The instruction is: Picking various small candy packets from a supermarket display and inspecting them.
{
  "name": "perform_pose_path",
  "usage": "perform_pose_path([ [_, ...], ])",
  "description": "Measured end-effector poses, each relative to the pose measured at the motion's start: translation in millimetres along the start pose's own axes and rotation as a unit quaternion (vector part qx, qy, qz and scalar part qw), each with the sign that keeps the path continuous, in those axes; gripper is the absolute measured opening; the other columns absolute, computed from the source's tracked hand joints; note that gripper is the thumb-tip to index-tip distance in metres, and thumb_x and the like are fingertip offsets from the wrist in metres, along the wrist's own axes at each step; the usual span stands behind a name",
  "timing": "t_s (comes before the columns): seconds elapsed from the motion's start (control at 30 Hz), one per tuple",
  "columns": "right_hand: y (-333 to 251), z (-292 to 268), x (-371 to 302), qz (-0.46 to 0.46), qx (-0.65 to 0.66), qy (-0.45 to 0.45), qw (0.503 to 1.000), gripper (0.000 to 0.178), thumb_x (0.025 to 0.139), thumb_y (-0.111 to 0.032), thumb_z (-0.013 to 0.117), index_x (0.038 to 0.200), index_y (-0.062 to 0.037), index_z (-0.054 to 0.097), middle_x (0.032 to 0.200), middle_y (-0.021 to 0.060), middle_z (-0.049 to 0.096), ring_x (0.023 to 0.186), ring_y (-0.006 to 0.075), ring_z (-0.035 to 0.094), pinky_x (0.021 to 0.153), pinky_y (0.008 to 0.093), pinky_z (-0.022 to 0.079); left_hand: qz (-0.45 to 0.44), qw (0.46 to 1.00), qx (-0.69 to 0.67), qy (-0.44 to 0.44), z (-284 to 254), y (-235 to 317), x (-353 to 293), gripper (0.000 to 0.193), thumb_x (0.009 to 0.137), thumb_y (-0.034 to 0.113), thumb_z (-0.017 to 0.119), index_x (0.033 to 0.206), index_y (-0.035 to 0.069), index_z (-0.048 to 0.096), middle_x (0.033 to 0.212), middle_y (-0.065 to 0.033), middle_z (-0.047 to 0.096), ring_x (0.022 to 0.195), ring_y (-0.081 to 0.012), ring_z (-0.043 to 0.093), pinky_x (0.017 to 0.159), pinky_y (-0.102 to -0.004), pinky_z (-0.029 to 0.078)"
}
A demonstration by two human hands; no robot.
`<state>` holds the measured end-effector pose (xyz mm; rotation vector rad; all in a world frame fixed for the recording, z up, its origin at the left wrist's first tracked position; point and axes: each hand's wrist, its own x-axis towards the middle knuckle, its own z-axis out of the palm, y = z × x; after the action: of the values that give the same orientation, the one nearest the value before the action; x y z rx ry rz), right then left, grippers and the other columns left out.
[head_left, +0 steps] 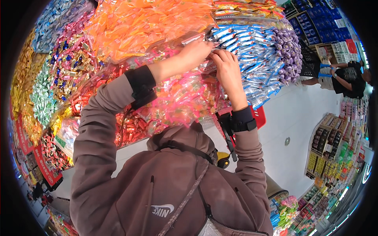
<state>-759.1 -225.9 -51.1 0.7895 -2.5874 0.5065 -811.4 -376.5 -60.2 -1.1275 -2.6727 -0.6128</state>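
Reaching up to the upper middle of the frame, a person's two bare hands meet over a broad, slanted display of wrapped sweets. The left hand [199, 49] comes in from the left, palm down, its fingertips just beside those of the right hand [226, 67], which rises from below with fingers bent. Both sets of fingers are curled, but whether they are clamped on something small cannot be told, as the hands hide the spot. Just behind them runs a strip of clear plastic [193, 38]. The blue-and-white packets [254, 51] lie directly to the right of the fingertips, long and slim, most with their long axis running roughly left to right at a slight tilt; the right hand is the nearer one. The sections seem to be marked off by kind, their walls mostly hidden by the heaps: orange-wrapped sweets [145, 23] fill the top centre, pink-and-clear sweets [179, 102] lie below the hands, purple round sweets [288, 53] sit beyond the blue ones, and red-wrapped sweets [132, 129] lie lower, left of centre.
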Motion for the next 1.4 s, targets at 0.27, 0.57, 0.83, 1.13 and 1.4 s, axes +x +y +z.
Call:
perform_pose_path([
  [0.27,-1.4,6.6,2.2,0.052,0.010,0.029,0.998,0.044,0.069,0.001,0.048,0.112,-0.0045,0.044,0.111,0.0084,0.050,0.096,0.0245,0.048,0.082,0.0358,0.036,-0.042,0.994,-0.052,-0.081,-5.6,-1.9,-1.2,0.038,0.068,0.001,0.054,0.105,-0.002,0.047,0.096,-0.0182,0.054,0.094,-0.0332,0.050,0.079,-0.0401,0.042],
  [0.57,-4.6,2.0,5.4,0.051,-0.067,-0.049,0.995,0.053,0.062,0.000,0.055,0.113,-0.0102,0.047,0.114,0.0004,0.050,0.095,0.0208,0.048,0.079,0.0356,0.035,-0.060,0.994,-0.092,-0.026,-33.9,8.9,-41.5,0.030,0.078,0.005,0.047,0.106,-0.006,0.044,0.103,-0.0218,0.049,0.101,-0.0361,0.045,0.085,-0.0402,0.039],
  [0.83,-1.9,5.0,-2.1,0.035,-0.102,-0.044,0.993,0.057,0.053,-0.015,0.069,0.107,-0.0109,0.052,0.110,-0.0002,0.053,0.096,0.0198,0.048,0.081,0.0356,0.035,-0.164,0.983,-0.012,-0.076,-40.6,5.3,-41.8,0.036,0.082,0.009,0.043,0.111,-0.012,0.035,0.100,-0.0250,0.045,0.098,-0.0360,0.044,0.084,-0.0390,0.038],
  [1.13,-4.9,2.6,-10.4,0.057,-0.065,-0.057,0.995,0.069,0.047,-0.028,0.074,0.110,-0.0116,0.051,0.113,0.0006,0.051,0.104,0.0205,0.045,0.085,0.0379,0.033,-0.108,0.990,0.085,-0.001,-42.2,19.4,-36.5,0.047,0.063,-0.006,0.047,0.109,-0.010,0.038,0.098,-0.0231,0.046,0.095,-0.0341,0.046,0.081,-0.0386,0.041],
  [1.4,-7.4,1.0,-11.1,0.049,-0.053,-0.042,0.996,0.050,0.058,-0.015,0.062,0.107,-0.0103,0.052,0.112,0.0016,0.051,0.103,0.0205,0.045,0.084,0.0381,0.034,-0.101,0.981,0.161,-0.049,-15.2,14.0,-10.2,0.034,0.062,-0.005,0.051,0.095,-0.006,0.043,0.090,-0.0194,0.050,0.088,-0.0314,0.050,0.071,-0.0385,0.046],
])
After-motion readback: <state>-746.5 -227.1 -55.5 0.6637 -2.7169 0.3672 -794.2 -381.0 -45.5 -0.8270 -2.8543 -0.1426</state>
